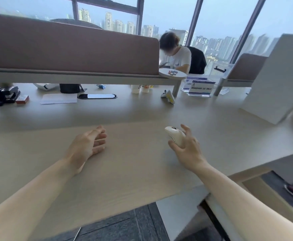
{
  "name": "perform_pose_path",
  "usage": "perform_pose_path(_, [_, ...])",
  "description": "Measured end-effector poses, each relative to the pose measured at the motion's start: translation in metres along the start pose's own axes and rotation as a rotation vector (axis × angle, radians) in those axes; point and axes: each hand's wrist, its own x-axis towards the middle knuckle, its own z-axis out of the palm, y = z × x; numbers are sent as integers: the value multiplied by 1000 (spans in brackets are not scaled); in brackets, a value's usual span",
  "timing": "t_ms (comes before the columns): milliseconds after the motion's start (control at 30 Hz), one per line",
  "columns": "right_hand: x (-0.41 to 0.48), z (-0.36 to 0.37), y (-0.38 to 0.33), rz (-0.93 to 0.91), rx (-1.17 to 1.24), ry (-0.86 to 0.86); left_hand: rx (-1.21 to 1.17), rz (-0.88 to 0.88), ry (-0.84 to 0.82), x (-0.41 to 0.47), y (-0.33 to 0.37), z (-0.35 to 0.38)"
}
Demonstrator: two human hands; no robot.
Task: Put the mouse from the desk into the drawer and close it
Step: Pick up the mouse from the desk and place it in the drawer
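Now one mouse [174,136] pinched in right hand [188,150] grip, left hand [88,145] loosely curled on desk [133,167]

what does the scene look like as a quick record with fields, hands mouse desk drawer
right hand: fingers wrapped around small white computer mouse, raised off the desk
left hand: empty, loosely curled, resting on pale wooden desk
drawer: lower right under the desk edge, seems open, mostly hidden by right forearm
mouse in drawer: not yet

Black stapler [4,95] far left; game controller [168,96] near divider post; seated person [175,54] beyond partition.
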Motion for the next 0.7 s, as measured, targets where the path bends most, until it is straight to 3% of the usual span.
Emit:
perform_pose_path(367, [-131,-181,129,380,-3,318,159,36,-557,-85,-23,219])
perform_pose_path(567, [-178,-208,196,554,-23,359,295,38,-720,-122,-48,298])
perform_pose_path(700, [-186,-204,229,602,-24,335,553,151,-776,-126,-78,328])
